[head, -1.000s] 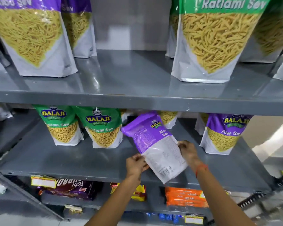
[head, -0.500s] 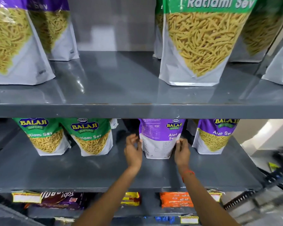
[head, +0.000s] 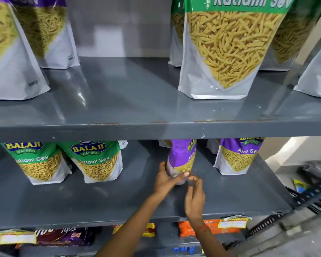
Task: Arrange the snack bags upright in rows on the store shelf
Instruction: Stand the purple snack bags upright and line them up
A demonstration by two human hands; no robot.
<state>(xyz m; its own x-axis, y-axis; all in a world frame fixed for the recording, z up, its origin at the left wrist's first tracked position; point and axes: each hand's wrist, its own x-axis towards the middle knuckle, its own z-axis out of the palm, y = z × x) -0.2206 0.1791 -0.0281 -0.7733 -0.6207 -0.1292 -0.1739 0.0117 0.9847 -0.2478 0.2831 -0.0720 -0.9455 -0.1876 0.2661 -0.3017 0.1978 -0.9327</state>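
Purple bag (head: pixel 182 156): standing upright on middle shelf (head: pixel 82 204), turned edge-on w/ narrow side facing out, btwn green Ratlami Sev bags (head: pixel 98 162) on left and front-facing Aloo Sev bag (head: pixel 237 156) on right; apart from both.
Left hand (head: pixel 167 179): gripping bag's lower left side near base, thumb lying across the front.
Right hand (head: pixel 194 196): hovering just below bag's base, fingers curled loosely, pinching nothing; contact w/ bag hard to tell, looking apart.
Step, judging: twisting bag so printed face is pointing forward like its neighbour.
Risk 1: bag tipping over if let go mid-turn; narrow gusset base + top-heavy fill likely causing it.
Risk 2: sliding too far on the slick shelf, ending up out of line w/ the row.
Risk 3: top edge catching on upper shelf lip (head: pixel 156 129), sitting right above it.
Risk 4: knocking the Aloo Sev bag while swinging the wide face round.
Materials: bags glossy plastic film, stand-up pouch shape, white lower panel w/ printed yellow sev strands; crinkling easily under grip, probably.
Shelves: grey painted metal, smooth, reflecting light, small chips along front edge.
Below: flat orange packs (head: pixel 217 229) and dark wrappers, partly hidden.
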